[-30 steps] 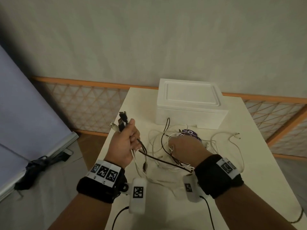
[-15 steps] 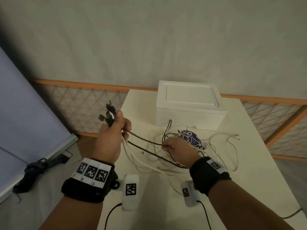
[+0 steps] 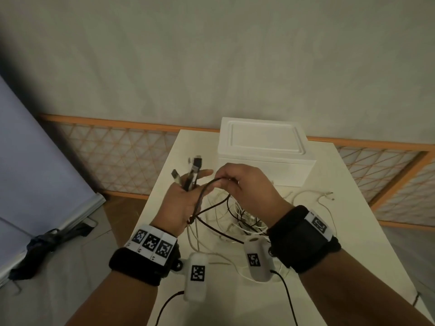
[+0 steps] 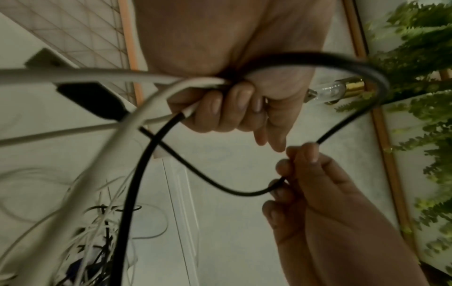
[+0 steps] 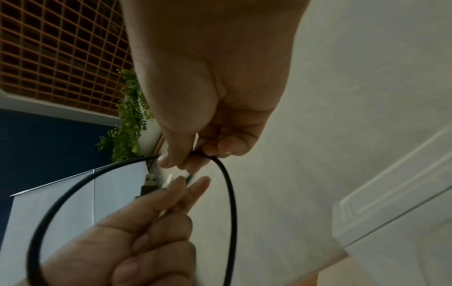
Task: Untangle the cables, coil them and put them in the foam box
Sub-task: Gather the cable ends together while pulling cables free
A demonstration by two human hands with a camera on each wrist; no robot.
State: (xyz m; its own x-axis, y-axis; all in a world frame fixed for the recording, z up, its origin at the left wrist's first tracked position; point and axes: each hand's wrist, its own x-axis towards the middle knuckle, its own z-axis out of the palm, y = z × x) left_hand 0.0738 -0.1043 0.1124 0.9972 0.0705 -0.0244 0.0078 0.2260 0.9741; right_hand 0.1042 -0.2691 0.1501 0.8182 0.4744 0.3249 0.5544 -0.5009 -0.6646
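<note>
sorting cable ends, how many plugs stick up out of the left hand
3 show above the left hand: a silver USB plug leftmost, a black plug tallest, and a white plug just beside it. More may be hidden among the cables in the fist.

A thin black cable [image 3: 213, 184] made a loop in the air between two hands. The left hand [image 3: 181, 203] gripped a bunch of cable ends, black and white, with the plugs [image 3: 193, 171] sticking up. The right hand [image 3: 244, 184] pinched the black cable just beside them. More white and black cables [image 3: 237, 215] lay in a messy tangle on the table, under the hands. One white cable end [image 3: 327, 196] lay off to the right. The white foam box [image 3: 263, 151] sat behind the tangle with its lid on.
</note>
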